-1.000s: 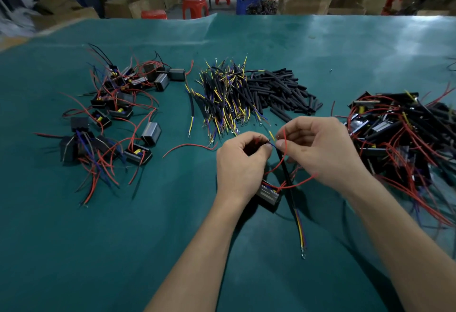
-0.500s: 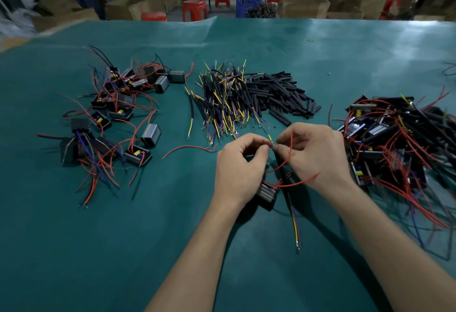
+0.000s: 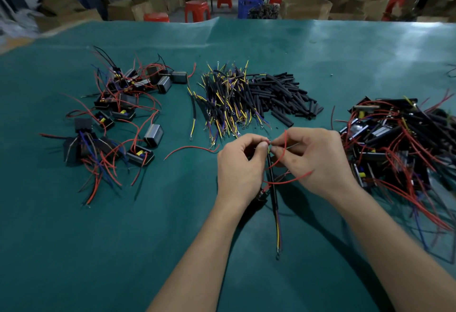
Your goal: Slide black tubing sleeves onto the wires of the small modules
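Both hands' fingers are curled, the left hand (image 3: 240,163) pinching the black sleeve's (image 3: 272,183) top end, the right hand (image 3: 313,156) pinching thin wires (image 3: 283,146) just beside it.

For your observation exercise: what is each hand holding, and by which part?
Left hand pinches the black sleeve at its top end; right hand pinches thin wire ends beside that opening.

1. Both hands meet at one grip (image 3: 269,146) above the desk (image 3: 123,250), L hand (image 3: 240,163) and R hand (image 3: 313,161) pinching wires there.
2. Sleeve (image 3: 272,181) hangs from grip toward the person.
3. Module (image 3: 261,194) under L hand.
4. Sleeved-wire pile (image 3: 227,99) just behind grip; loose sleeves (image 3: 283,94) behind, slightly R.
5. Module heap (image 3: 399,144) to R; another module heap (image 3: 118,116) well L.
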The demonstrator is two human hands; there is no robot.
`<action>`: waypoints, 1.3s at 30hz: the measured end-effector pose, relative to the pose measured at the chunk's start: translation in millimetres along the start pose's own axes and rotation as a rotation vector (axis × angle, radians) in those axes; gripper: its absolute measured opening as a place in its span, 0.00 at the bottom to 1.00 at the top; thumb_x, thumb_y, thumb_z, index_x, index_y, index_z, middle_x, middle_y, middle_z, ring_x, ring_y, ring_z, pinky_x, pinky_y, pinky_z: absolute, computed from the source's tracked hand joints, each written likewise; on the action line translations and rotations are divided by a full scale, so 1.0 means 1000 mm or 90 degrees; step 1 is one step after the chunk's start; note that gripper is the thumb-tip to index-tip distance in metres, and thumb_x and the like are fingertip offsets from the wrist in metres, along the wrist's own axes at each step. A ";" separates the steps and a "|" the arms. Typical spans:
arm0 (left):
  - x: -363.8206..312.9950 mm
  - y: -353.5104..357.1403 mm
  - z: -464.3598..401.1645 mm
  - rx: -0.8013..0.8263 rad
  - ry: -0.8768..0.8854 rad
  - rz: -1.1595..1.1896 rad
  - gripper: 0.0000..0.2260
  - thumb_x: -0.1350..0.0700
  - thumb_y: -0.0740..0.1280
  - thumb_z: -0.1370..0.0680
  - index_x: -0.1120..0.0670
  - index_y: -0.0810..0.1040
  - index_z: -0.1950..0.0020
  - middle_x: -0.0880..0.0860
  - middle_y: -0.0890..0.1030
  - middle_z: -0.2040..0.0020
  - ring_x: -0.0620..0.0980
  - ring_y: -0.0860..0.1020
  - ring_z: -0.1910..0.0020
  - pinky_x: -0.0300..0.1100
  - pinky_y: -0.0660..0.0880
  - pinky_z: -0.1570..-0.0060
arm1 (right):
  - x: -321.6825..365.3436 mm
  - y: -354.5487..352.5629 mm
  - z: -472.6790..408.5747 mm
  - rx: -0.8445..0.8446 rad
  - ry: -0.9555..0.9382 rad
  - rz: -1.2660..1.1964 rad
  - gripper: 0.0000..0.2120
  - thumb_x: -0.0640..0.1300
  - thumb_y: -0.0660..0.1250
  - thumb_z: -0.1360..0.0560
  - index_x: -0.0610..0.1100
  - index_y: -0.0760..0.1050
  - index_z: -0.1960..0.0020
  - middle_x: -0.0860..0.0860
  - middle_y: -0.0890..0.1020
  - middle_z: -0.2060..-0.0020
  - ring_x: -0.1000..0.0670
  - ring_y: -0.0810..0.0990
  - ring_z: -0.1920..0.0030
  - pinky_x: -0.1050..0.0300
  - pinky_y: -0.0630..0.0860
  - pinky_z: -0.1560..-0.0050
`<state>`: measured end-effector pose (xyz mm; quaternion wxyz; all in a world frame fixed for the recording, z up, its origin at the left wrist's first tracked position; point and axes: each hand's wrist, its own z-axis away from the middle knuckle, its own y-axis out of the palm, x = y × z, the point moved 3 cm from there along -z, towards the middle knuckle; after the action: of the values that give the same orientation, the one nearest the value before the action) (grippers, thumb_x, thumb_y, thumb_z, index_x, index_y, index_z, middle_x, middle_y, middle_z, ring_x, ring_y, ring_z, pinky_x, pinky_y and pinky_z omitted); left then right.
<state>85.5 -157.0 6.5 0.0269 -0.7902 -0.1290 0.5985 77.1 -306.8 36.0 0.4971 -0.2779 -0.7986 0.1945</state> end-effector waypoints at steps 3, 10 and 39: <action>0.000 0.000 -0.001 -0.011 -0.003 -0.008 0.05 0.60 0.70 0.22 0.52 0.85 0.55 0.47 0.85 0.61 0.43 0.81 0.60 0.41 0.78 0.53 | 0.002 0.001 0.001 -0.016 -0.043 0.017 0.02 0.40 0.77 0.27 0.45 0.85 0.57 0.53 0.85 0.69 0.51 0.84 0.69 0.51 0.80 0.67; -0.002 0.000 0.000 -0.003 -0.005 -0.013 0.05 0.60 0.71 0.23 0.53 0.86 0.56 0.47 0.85 0.62 0.40 0.81 0.62 0.35 0.76 0.57 | 0.010 0.001 0.001 -0.033 -0.137 0.046 0.03 0.33 0.76 0.28 0.39 0.85 0.56 0.49 0.84 0.60 0.59 0.81 0.65 0.74 0.73 0.63; -0.007 0.004 0.004 0.031 0.004 -0.040 0.08 0.56 0.71 0.35 0.49 0.85 0.58 0.48 0.84 0.59 0.43 0.81 0.60 0.39 0.78 0.55 | 0.001 0.001 -0.002 -0.035 0.272 -0.207 0.08 0.32 0.77 0.33 0.44 0.85 0.64 0.45 0.85 0.69 0.46 0.83 0.67 0.43 0.83 0.56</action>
<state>80.4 -163.0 11.3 0.0655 -0.7865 -0.1394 0.5981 78.9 -305.4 36.6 0.6714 -0.1942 -0.7147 0.0269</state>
